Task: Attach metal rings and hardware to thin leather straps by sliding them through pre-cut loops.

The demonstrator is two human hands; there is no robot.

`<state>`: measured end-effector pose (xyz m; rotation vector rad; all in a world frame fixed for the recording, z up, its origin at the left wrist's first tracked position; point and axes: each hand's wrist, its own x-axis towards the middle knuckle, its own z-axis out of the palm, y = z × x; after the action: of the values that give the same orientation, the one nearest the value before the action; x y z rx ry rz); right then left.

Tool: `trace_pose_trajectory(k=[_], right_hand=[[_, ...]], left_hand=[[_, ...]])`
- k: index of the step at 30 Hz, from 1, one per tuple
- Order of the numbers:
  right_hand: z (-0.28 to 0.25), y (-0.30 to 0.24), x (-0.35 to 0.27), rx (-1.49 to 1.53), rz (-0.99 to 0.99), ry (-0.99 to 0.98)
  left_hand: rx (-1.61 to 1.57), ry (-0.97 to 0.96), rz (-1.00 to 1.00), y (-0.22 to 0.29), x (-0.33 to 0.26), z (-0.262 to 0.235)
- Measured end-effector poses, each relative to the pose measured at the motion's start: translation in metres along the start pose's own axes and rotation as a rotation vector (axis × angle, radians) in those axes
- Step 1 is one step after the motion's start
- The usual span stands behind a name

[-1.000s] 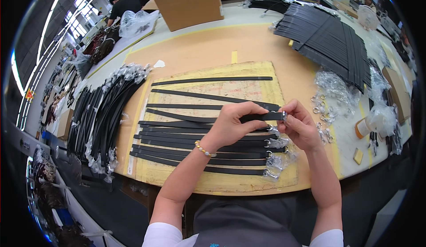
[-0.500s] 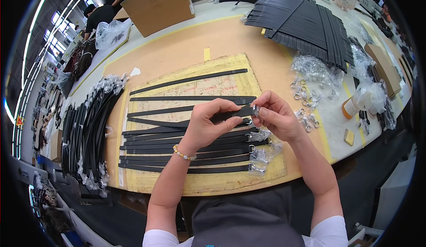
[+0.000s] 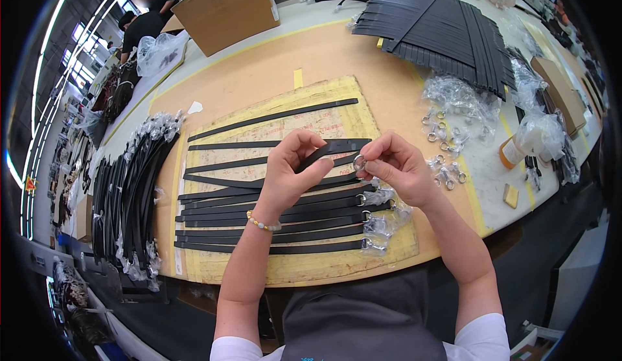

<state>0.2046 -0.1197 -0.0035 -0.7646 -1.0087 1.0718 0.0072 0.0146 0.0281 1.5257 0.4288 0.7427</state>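
Note:
My left hand (image 3: 285, 173) is closed around a black strap (image 3: 310, 159), which bends up between thumb and fingers over the yellow board (image 3: 311, 271). Just right of it, my right hand (image 3: 403, 172) pinches a silver metal ring (image 3: 359, 159) between thumb and fingertips. The ring faces the strap; whether the two touch I cannot tell. Below the hands, several black straps (image 3: 272, 236) lie side by side on the board. Those nearest me carry metal rings and plastic-wrapped clasps (image 3: 376, 221) at their right ends. Farther off, another strap (image 3: 272, 120) lies alone.
Loose ringed metal clasps (image 3: 447, 146) and clear plastic (image 3: 457, 98) lie to the right. Beyond them is a large pile of black straps (image 3: 434, 37). A bundle of straps (image 3: 126, 192) sits at left, a cardboard box (image 3: 227, 14) at the back. A yellow block (image 3: 510, 196) rests near the right edge.
The strap end and the ring, close together before, now show a gap. My left hand has shifted slightly left, and the strap in it is bent upward. The ring turns more face-on.

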Motion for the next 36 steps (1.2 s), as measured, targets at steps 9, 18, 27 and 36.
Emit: trace_pose_trajectory(k=[9, 18, 27, 36], right_hand=[[0.015, 0.005, -0.004, -0.194, 0.057, -0.020], [0.014, 0.003, -0.001, -0.703, -0.099, -0.098], [0.016, -0.001, 0.001, -0.851, -0.317, -0.057], [0.020, 0.004, 0.003, -0.832, -0.485, -0.028]], left_hand=[[0.182, -0.183, -0.101, 0.001, -0.005, 0.013], [0.049, -0.194, -0.255, 0.002, -0.004, 0.012], [-0.024, -0.099, -0.272, 0.006, -0.001, 0.003], [-0.053, -0.150, -0.297, 0.001, -0.003, 0.011]])
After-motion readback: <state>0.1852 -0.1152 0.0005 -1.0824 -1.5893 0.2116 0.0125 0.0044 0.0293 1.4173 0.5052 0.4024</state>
